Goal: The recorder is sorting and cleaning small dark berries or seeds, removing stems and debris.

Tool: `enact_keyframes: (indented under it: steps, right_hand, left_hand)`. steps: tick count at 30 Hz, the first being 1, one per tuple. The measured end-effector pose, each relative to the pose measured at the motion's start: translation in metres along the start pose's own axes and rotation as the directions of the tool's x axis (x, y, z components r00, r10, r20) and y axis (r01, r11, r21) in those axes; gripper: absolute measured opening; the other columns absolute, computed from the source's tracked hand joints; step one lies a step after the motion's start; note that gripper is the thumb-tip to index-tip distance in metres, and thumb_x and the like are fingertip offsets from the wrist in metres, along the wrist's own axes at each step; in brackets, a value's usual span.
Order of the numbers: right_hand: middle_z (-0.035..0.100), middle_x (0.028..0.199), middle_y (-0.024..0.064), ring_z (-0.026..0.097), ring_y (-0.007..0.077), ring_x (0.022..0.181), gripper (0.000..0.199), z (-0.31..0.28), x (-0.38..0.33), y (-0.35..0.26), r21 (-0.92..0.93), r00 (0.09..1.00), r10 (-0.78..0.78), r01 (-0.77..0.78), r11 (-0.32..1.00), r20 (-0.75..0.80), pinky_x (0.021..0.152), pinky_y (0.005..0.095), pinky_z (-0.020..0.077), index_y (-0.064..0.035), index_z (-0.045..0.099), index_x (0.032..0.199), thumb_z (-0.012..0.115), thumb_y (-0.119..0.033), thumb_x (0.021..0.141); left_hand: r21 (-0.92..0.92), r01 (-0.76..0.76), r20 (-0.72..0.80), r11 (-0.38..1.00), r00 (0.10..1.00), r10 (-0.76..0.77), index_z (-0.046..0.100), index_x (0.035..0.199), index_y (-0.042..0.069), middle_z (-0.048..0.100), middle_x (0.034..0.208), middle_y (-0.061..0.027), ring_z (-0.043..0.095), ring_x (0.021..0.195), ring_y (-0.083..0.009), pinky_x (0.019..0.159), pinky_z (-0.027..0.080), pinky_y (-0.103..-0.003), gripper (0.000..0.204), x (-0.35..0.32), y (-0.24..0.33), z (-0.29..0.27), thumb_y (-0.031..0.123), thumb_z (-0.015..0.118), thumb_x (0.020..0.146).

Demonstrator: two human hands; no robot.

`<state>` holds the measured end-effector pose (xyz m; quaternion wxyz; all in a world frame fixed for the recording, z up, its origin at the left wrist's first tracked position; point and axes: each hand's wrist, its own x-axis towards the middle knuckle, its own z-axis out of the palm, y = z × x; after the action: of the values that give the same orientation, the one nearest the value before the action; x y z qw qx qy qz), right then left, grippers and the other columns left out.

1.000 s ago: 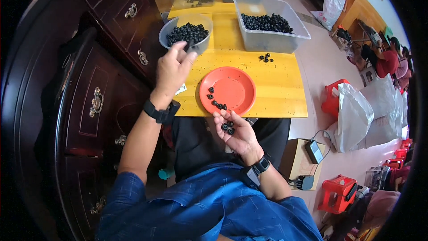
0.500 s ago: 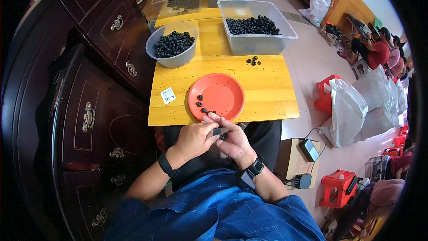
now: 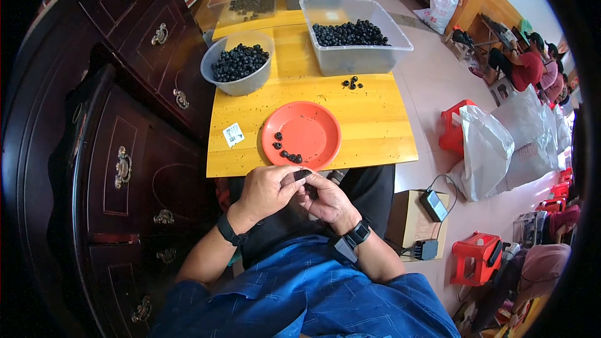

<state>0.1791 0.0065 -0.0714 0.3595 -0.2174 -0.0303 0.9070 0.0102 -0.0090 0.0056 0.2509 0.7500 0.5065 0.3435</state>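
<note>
My left hand and my right hand meet just below the table's front edge, fingers pinched together. Between their fingertips shows a small dark flat piece, partly covered; it seems to sit in my left fingers. Whatever my right fingers grip is hidden. Right beyond my hands stands an orange-red plate with several small black round parts along its left and lower rim. Specks of dark debris dot the plate and the table.
The yellow table bears a round clear tub and a large clear bin, both holding black parts. Loose parts and a white label lie there too. Dark drawers flank my left; a red stool stands right.
My fingers have drawn closer together, and the black part seen in my right palm is now out of sight. More black parts show at the plate's lower rim, where my fingertips were.
</note>
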Motion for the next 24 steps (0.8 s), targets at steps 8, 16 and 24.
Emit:
enact_keyframes:
  steps: [8,16,24]
  right_hand:
    - [0.064,0.09,-0.0001,0.062,0.0102,0.077,0.015,0.001,-0.001,-0.002,-0.002,0.987,0.072,-0.073,0.997,0.145,0.061,0.0213,0.0499,-0.01,0.062,0.108,0.063,-0.02,0.097]
    - [0.061,0.094,-0.0012,0.058,0.0066,0.077,0.024,0.013,-0.005,-0.005,0.021,0.975,0.068,-0.074,0.997,0.211,0.065,0.0194,0.0503,-0.0074,0.061,0.119,0.064,-0.015,0.096]
    - [0.063,0.099,0.0056,0.056,0.0112,0.075,0.02,0.011,-0.005,-0.016,0.102,0.981,0.036,-0.056,0.993,0.19,0.066,0.0229,0.05,-0.006,0.061,0.114,0.065,-0.011,0.094]
  left_hand:
    - [-0.147,0.109,-0.003,0.983,0.994,-0.11,0.07,0.105,0.0,0.066,0.067,-0.0039,0.057,0.058,-0.0058,0.056,0.047,-0.025,0.018,-0.002,0.003,-0.002,0.006,0.069,0.089]
    - [-0.651,0.183,0.057,0.737,0.979,-0.193,0.069,0.106,-0.003,0.072,0.088,-0.004,0.065,0.079,-0.0063,0.071,0.053,-0.024,0.017,-0.004,-0.017,0.01,0.006,0.063,0.093]
    - [-0.29,0.179,0.009,0.94,0.983,-0.185,0.065,0.105,-0.001,0.066,0.077,0.0002,0.057,0.065,-0.0046,0.06,0.045,-0.024,0.017,0.002,-0.016,-0.01,0.009,0.066,0.091]
